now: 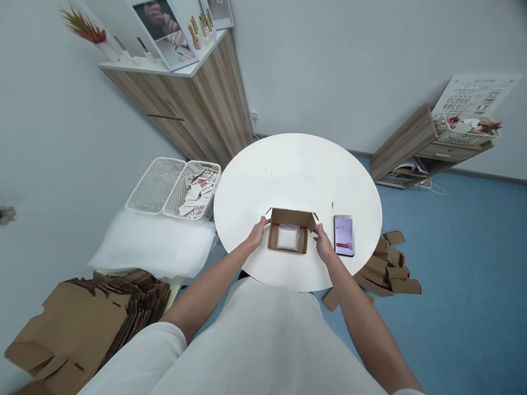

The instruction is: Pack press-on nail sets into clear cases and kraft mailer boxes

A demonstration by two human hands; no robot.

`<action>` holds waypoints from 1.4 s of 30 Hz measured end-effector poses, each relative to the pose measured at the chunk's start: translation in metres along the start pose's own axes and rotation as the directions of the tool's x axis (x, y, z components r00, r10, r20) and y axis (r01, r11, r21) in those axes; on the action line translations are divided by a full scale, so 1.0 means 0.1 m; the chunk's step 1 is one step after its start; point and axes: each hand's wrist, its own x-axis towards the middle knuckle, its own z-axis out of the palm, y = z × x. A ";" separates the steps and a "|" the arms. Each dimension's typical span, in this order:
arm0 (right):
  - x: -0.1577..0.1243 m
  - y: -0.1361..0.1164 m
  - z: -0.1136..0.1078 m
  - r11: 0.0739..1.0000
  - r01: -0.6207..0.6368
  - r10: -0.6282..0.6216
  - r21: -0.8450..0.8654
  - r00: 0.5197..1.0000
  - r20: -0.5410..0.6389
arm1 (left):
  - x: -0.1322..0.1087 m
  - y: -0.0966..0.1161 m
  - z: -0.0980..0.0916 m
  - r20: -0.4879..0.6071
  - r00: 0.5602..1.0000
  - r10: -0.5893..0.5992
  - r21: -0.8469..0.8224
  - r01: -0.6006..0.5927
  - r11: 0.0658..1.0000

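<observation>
An open cardboard box [305, 241] sits on the round white table [296, 170], its lid raised at the back and its side flaps sticking out. Inside the box lies a small white packet [287, 237] in what looks like clear or foam wrap. My left hand [257, 232] grips the box at its upper left corner, fingers against the flap there. On the opposite side, my right hand [323, 242] pinches the right flap between thumb and fingers. A phone [343, 236] with a lit screen rests to the right of that hand.
Left of the table stand a white basket of small cards [196, 192], an emptier-looking basket [156, 186], white foam sheets [152, 241] and a stack of flat cardboard [78, 323]. Folded boxes [387, 269] lie on the floor at right. A wooden cabinet [206, 93] stands behind.
</observation>
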 end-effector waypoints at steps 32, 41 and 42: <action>-0.94 0.43 0.18 0.761 0.051 -0.015 -0.647 0.998 0.060 | -0.78 -0.29 0.21 0.106 0.987 0.121 0.756 -0.159 0.635; -0.99 0.55 0.17 0.769 0.110 -0.051 -0.630 0.992 0.111 | -0.78 -0.38 0.19 0.080 0.992 0.097 0.692 -0.126 0.711; -0.99 0.54 0.16 0.775 0.126 -0.063 -0.619 0.990 0.122 | -0.78 -0.38 0.19 0.077 0.993 0.087 0.674 -0.116 0.729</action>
